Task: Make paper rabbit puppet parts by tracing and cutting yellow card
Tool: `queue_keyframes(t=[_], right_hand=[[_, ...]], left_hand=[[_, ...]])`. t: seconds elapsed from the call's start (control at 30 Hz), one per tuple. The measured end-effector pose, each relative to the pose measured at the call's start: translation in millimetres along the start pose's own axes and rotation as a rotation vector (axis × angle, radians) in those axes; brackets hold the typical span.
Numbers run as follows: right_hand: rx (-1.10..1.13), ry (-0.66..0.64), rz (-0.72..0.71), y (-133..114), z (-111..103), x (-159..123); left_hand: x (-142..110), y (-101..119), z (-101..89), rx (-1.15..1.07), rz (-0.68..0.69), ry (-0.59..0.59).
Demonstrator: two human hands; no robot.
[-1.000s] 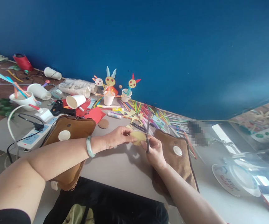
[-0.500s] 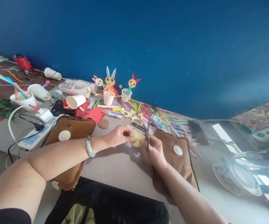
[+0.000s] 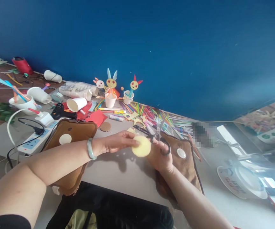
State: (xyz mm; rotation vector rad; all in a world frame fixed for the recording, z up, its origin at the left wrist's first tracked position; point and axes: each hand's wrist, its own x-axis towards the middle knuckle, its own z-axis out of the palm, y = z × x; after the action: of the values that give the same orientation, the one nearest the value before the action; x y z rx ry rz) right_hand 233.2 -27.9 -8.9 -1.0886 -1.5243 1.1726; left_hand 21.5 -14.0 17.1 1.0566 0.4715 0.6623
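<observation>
Between the fingers and thumb of my left hand [image 3: 119, 141] is a round yellow paper disc [image 3: 142, 147], its flat face turned up toward me. Just right of the disc, my right hand [image 3: 160, 157] has its fingers through the dark handles of a pair of scissors [image 3: 158, 128]. The blades stand spread and point away from me, apart from the disc. Part of the right hand is hidden behind the disc. A brown cardboard disc [image 3: 105, 127] lies on the table beyond my left wrist.
Brown padded pouches [image 3: 67, 159] lie under both forearms. Rabbit figures in paper cups [image 3: 110, 100] stand by the blue wall. Coloured sticks [image 3: 151, 114], yellow paper scraps and red paper [image 3: 96, 118] litter the table. At left are a glue gun [image 3: 62, 111] and a power strip [image 3: 36, 136].
The scissors, closed and upright before, are now opened, and my right hand has turned and loosened from the disc. The disc has tilted to show its full round face.
</observation>
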Motion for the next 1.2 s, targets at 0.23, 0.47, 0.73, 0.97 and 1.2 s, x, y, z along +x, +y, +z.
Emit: queue_keyframes(t=[0.23,0.47,0.73,0.97,1.2], right_hand=[[0.453,-0.353,0.228,-14,-1,-8],[0.398,-0.464,0.139,-8,-2,-17],[0.319,-0.513,0.100,-12,-8,-18],[0.382,-0.481,0.066,-10,-4,-16],[0.379,-0.578,-0.017,-14,1,-9]], left_hand=[[-7,2,-3.3,0.099,-0.074,-0.191],[-8,13,-6.4,0.233,-0.056,-0.226],[-10,12,-0.2,0.122,-0.113,-0.206],[-8,15,-7.2,0.260,-0.101,-0.266],[-1,6,-17.4,0.344,-0.053,-0.318]])
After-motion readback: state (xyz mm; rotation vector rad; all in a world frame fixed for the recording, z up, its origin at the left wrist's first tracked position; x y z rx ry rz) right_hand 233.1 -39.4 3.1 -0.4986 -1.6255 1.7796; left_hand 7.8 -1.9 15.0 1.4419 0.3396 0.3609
